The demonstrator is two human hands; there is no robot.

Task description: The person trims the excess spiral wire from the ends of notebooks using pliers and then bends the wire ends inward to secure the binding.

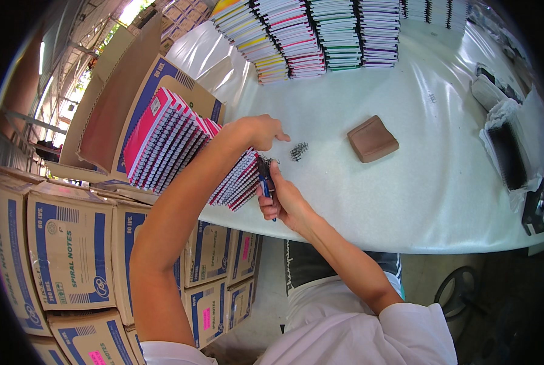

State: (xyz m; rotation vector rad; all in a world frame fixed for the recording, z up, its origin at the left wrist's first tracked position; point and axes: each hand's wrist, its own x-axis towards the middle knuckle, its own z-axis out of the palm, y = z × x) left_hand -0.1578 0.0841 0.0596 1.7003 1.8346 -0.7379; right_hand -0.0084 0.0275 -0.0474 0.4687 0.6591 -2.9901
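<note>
My right hand (281, 198) grips blue-handled cutting pliers (265, 182), their dark jaws at the end of the spiral bindings. Beside them, a row of pink-covered spiral notebooks (234, 182) lies on the table, black coils facing me. My left hand (261, 131) is over the far side of these notebooks with a finger stretched out; its other fingers are partly hidden. More of the notebooks (168, 143) lean in a slanted stack to the left, partly behind my left forearm. Just right of my hands sits a small heap of black wire bits (299, 151).
A brown block (373, 139) rests on the pale plastic-covered table (345, 201). Tall notebook stacks (327, 39) stand at the back. An open carton (162, 91) is at left, above several stacked cartons (71, 246). Wrapped black coils (508, 155) lie at far right.
</note>
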